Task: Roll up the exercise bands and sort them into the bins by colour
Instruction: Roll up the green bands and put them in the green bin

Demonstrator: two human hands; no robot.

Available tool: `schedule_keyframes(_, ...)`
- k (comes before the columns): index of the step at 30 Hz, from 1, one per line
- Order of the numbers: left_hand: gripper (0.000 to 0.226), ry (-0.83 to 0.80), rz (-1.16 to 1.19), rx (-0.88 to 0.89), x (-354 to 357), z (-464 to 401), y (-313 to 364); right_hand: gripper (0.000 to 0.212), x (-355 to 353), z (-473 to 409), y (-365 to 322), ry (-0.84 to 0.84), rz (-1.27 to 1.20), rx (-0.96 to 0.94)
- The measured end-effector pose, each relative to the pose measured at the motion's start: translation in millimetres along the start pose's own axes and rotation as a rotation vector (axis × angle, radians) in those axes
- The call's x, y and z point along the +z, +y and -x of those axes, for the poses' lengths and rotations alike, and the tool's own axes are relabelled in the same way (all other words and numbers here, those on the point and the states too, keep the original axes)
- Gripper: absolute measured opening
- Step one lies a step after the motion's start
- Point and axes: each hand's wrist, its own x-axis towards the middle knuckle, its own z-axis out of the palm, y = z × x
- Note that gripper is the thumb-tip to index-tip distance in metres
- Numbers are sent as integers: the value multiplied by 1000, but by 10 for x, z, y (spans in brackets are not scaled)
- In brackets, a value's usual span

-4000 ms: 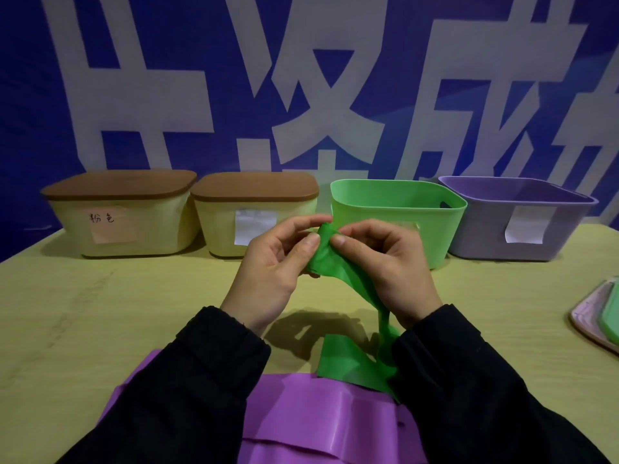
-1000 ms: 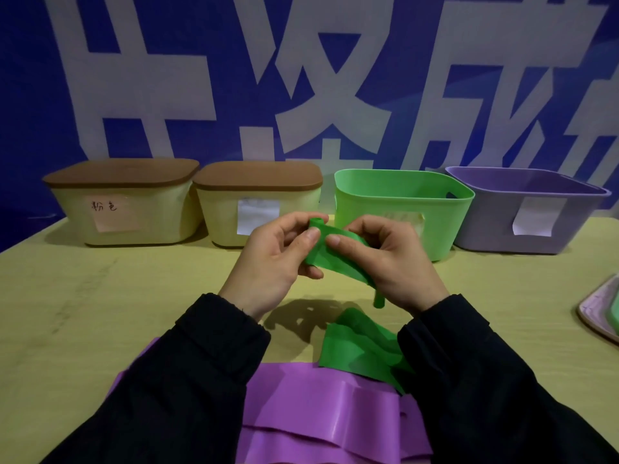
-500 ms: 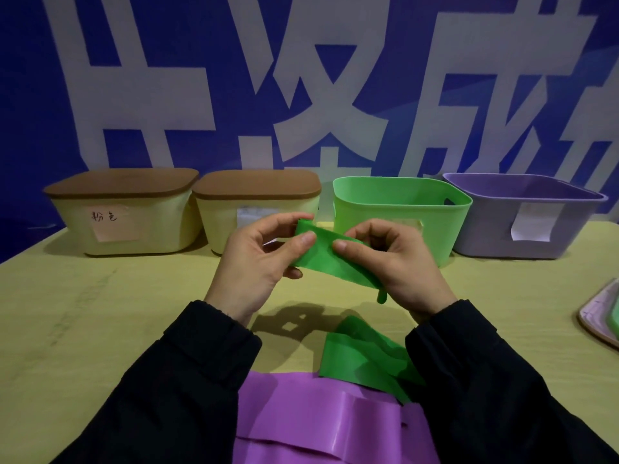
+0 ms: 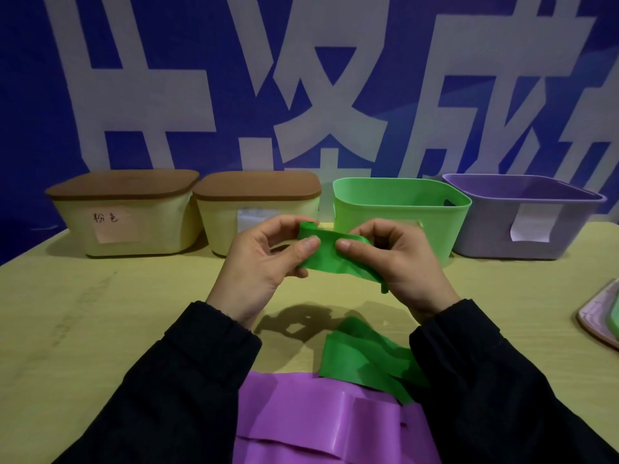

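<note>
A green exercise band is held up above the table between both hands, with a small rolled end at its top left. My left hand pinches that rolled end between thumb and fingers. My right hand pinches the band just to the right. The band's loose tail lies in folds on the table under my right wrist. A purple band lies flat at the near edge. Behind stand an open green bin and an open purple bin.
Two cream bins with brown lids stand at the back left: one with a pink label, the other with a white label. A pink tray with something green on it shows at the right edge. A blue banner hangs behind.
My hands have drawn slightly apart, so the band is stretched wider between them. The small rolled end now shows at my left fingertips.
</note>
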Motion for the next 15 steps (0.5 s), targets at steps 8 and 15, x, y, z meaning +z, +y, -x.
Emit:
schedule_keyframes(8,25,-38,-57,21,14,7,-18,8,4,32,7,-40,-5,2)
schedule_keyframes(15,20,27,-36,23,13,-2,-14,17,16,-1,-24,72,-32,-19)
